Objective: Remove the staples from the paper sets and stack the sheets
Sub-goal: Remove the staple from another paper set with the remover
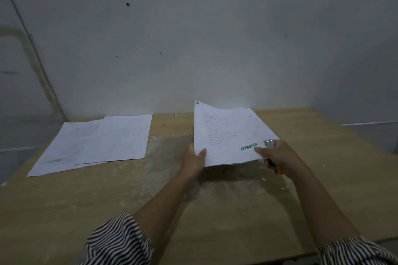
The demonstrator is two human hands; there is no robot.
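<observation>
Now, stapled set: the white stapled paper set with a green "APPROVED" stamp point(228, 135) is being lifted above the worn wooden tabletop point(150, 189).
Left hand point(193, 158): pinching its near left corner.
Right hand point(277, 154): gripping the right corner while closed around a silver-and-yellow staple remover point(270, 143).
Done: loose white sheets point(94, 142) are lying far left, roughly overlapped.
Left: a dark mark at this set's top left corner is probably its staple, not yet pulled.

A big light-brown wooden tabletop point(86, 211) stands against a plain grey-white wall point(193, 38). The wall has some small dark dots and one bigger black spot point(127, 4). The tabletop looks dusty and worn in the middle. The room is dim.
</observation>
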